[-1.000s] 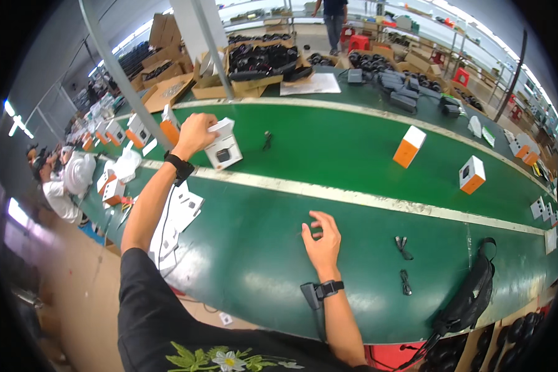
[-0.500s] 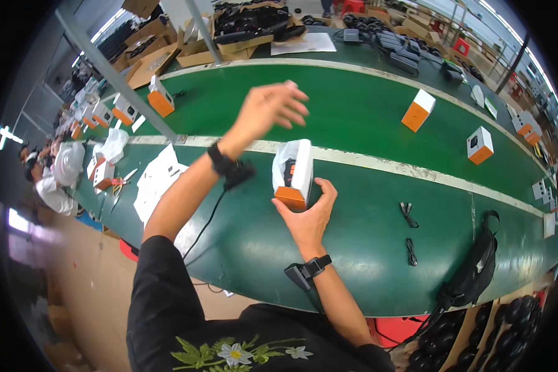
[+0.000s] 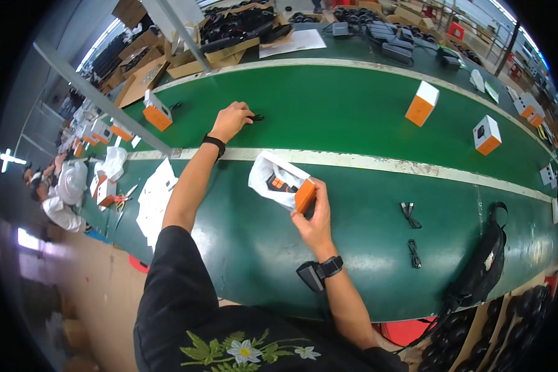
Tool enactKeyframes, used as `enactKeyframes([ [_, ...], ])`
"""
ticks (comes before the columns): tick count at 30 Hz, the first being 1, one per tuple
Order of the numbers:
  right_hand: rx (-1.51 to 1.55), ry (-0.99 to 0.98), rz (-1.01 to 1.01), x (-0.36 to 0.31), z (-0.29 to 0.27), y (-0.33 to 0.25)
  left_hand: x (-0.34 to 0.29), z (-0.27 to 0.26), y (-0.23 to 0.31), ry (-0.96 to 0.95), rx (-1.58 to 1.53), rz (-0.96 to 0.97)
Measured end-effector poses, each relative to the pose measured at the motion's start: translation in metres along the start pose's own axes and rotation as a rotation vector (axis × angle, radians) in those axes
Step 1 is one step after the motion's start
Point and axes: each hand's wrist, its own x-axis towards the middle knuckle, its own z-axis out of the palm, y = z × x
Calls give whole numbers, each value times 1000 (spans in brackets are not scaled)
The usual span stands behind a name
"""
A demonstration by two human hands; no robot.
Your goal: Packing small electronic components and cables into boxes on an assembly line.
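Note:
My left hand reaches over the green conveyor belt, its fingers closed on a small black cable that pokes out past the fingertips. In my right hand is an open white and orange box, tilted to the left above the near worktop. Out of it spreads a white plastic bag, and among its folds lies a black device with orange parts. Two coiled black cables lie on the worktop to the right.
More white and orange boxes stand along the belt. A black pouch bag rests at the right end of the worktop. White papers, scissors and a grey post are on the left. Co-workers sit at far left.
My left hand has come down from the air to the belt, left of where it was, and closed on a cable. My right hand has tipped the box over to the left.

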Motion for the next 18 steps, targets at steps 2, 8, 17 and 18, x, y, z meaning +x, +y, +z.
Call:
enactKeyframes([
  [2, 19, 3, 5, -1, 0, 8, -32, -17, 17, 105, 16, 44],
  [8, 76, 8, 37, 2, -3, 9, -169, -105, 154, 534, -325, -75],
  [17, 173, -104, 60, 10, 2, 9, -208, -112, 220, 458, -60, 170],
  [18, 158, -131, 71, 6, 2, 9, -203, -113, 218, 472, -59, 166],
])
